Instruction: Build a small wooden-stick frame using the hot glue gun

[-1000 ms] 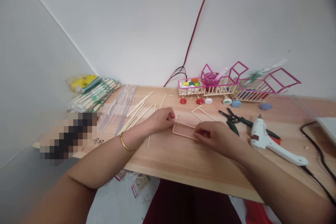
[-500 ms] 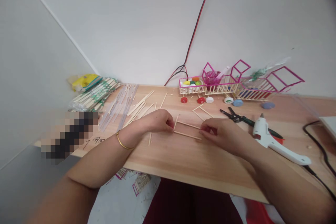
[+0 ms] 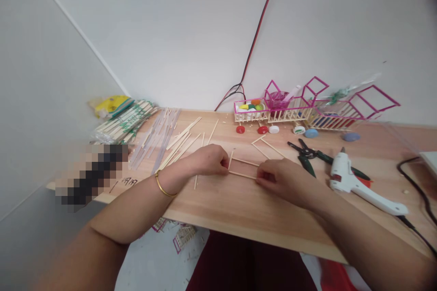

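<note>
- Glue gun [image 3: 344, 175]: white, lying on its side on the wooden table [image 3: 239, 209]; it serves as the reference for every entry below.
- Stick frame [image 3: 244, 162]: thin pale sticks, two long ones roughly parallel and joined by a short one at the end away from the glue gun. It lies flat on the table, well to the left of the glue gun, between the two hands.
- Left hand [image 3: 208, 160]: beyond the frame's far end from the glue gun, fingers curled, tips pinching the closed corner of the frame. A gold bangle [image 3: 164, 188] sits on the wrist.
- Right hand [image 3: 283, 179]: between the frame and the glue gun, knuckles up, fingertips closed on the frame's near ends.
- Cutters [image 3: 309, 154]: green-handled, just left of the glue gun's nozzle and slightly farther from the table's front edge.
- V-shaped stick pair [image 3: 264, 144]: left of the cutters, behind the frame.
- Stick train [image 3: 290, 113]: pink-edged carriages on bottle-cap wheels, behind the glue gun against the wall.
- Loose sticks [image 3: 180, 138]: scattered far left of the glue gun, past the left hand.
- Wrapped stick bundle [image 3: 119, 122]: farthest left of the glue gun, at the table's back corner.
- Black cable [image 3: 413, 186]: on the table to the right of the glue gun.
</note>
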